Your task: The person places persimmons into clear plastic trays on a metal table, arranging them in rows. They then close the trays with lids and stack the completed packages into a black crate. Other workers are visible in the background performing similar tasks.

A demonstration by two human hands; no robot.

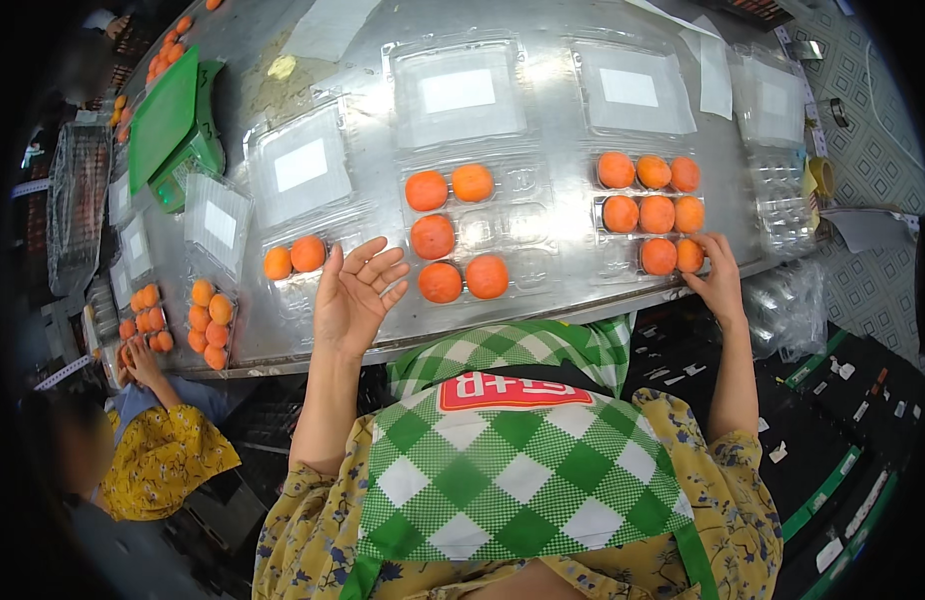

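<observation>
My right hand has its fingertips around an orange persimmon in the near row of the right clear plastic clamshell tray. Several more persimmons fill the two rows behind it; the near row's left cell holds none. Palm up and fingers spread, my left hand is raised with nothing in it. It is between the middle clamshell tray, which carries several persimmons, and a left tray with two persimmons showing. My left hand partly covers that left tray.
Open clamshell lids with white labels lie behind the trays. A green scale stands at the left. Beyond a filled tray, a co-worker's hand touches fruit. Stacked clamshells sit by the metal table's right edge.
</observation>
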